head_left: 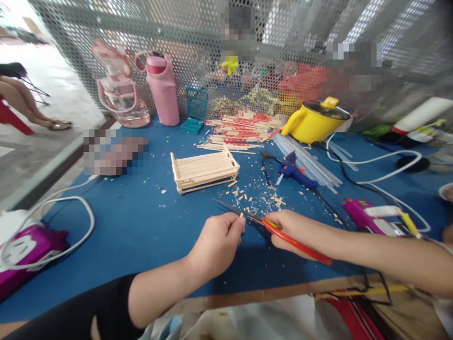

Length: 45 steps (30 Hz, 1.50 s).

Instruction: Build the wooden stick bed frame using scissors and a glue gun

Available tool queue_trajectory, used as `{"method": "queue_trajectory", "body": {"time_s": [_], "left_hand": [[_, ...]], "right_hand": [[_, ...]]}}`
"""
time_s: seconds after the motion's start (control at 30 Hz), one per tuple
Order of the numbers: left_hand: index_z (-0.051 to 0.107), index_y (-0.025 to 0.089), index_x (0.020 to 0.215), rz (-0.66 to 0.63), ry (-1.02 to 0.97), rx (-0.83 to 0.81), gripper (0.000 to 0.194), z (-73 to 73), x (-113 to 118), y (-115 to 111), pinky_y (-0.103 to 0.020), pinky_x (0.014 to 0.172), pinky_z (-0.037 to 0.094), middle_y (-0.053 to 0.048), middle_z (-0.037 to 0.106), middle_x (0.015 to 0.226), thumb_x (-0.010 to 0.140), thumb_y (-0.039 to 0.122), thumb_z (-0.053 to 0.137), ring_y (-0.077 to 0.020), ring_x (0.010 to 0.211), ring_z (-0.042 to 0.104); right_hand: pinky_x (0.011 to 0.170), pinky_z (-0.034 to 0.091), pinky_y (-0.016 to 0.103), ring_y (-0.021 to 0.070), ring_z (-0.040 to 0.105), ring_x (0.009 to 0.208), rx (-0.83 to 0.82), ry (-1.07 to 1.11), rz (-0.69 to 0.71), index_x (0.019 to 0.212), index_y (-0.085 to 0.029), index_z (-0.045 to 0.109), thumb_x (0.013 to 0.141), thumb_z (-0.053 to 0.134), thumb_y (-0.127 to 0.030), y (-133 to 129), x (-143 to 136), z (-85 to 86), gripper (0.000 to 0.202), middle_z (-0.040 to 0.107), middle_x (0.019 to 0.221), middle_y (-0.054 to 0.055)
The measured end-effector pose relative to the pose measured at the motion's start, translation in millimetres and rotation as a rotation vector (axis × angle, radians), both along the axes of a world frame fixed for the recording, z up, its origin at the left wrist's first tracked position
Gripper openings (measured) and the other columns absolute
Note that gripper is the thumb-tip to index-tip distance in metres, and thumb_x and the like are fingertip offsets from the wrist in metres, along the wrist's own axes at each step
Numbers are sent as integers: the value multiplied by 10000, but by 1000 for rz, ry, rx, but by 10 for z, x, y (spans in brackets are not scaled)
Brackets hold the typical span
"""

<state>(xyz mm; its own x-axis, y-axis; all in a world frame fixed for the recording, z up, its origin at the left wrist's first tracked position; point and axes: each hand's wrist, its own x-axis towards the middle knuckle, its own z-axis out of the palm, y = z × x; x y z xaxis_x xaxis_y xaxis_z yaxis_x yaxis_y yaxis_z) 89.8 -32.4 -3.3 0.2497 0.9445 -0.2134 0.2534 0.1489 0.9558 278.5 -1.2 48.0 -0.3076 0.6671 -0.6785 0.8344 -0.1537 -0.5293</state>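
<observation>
My left hand (219, 243) is closed in a pinch around a small wooden stick (241, 216), whose pale tip shows at the fingers; most of it is hidden. A pair of scissors (297, 243) with red and yellow handles is gripped in my right hand (285, 231). Its blades point left, close beside the stick's tip; whether they touch it I cannot tell. Beyond my hands stands a miniature bed-like frame (205, 167) made of pale sticks. Small cut stick pieces (247, 194) lie scattered to its right.
A blue glue gun (297, 174) rests right of the frame near clear glue sticks (311, 163). Bundled wooden sticks (244, 127), a teal stand (195, 111), a pink bottle (164, 94) and a yellow pot (314, 123) line the back. White cables (389, 156) cross the right side.
</observation>
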Motion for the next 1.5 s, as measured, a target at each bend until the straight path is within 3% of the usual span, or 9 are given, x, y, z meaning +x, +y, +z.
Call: {"method": "queue_trajectory", "body": {"time_s": [0.13,0.23,0.4,0.53,0.73,0.9,1.2,1.33,1.5], "left_hand": [[535,182,677,31,-134,-130,351,-39,25,20,-179,361,304,44,484,549,858,469,441,-70,412,384],[543,176,709,63,-224,-209,301,-28,45,32,-168,330,328,49,489,563,827,449,495,-64,401,384],[538,154,661,96,-255,-161,294,-12,44,18,-154,383,368,54,489,513,816,404,538,-45,396,414],[539,145,598,50,-212,-121,345,-30,35,-1,-164,408,373,42,487,492,829,401,527,-48,400,429],[542,140,626,32,-200,-115,360,-53,54,-19,-167,421,388,39,486,492,852,418,501,-51,410,438],[583,126,783,-10,-271,-100,360,-38,53,-50,-191,474,473,-7,570,676,862,463,485,-80,540,521],[575,128,705,-27,-251,-105,351,-39,63,-53,-199,487,440,18,526,536,876,416,471,-81,470,504],[562,146,693,-23,-221,-65,331,3,52,-95,-197,476,430,16,529,550,886,390,450,-89,477,511],[554,156,634,6,-4,55,346,37,6,-82,-194,477,413,9,549,515,892,347,425,-95,462,531]], "right_hand": [[423,230,211,68,351,422,126,20,23,594,-192,399,667,487,-178,-10,110,-104,115,418,451,-74],[468,278,210,80,391,498,159,74,72,688,-190,438,720,489,-192,-60,185,-60,60,486,565,-57],[555,342,223,110,476,601,201,-27,158,790,-189,482,749,550,-250,-172,190,153,100,590,711,-14],[579,363,227,121,513,636,193,-56,165,819,-193,496,737,551,-235,-207,109,233,107,622,767,-5],[470,303,210,94,435,544,211,-45,107,713,-183,466,743,509,-200,-232,64,177,55,580,658,-16],[464,293,219,94,412,525,233,-33,84,697,-195,451,751,487,-194,-262,105,120,65,578,640,-28],[719,391,286,194,549,829,429,-43,108,853,-189,478,731,591,-291,-319,24,141,195,618,922,68],[643,364,261,160,518,713,458,-16,159,820,-199,461,737,569,-272,-286,20,94,154,615,850,46],[497,251,236,105,360,532,445,-107,213,715,-213,406,681,535,-186,-165,20,10,135,550,648,-15]]}}
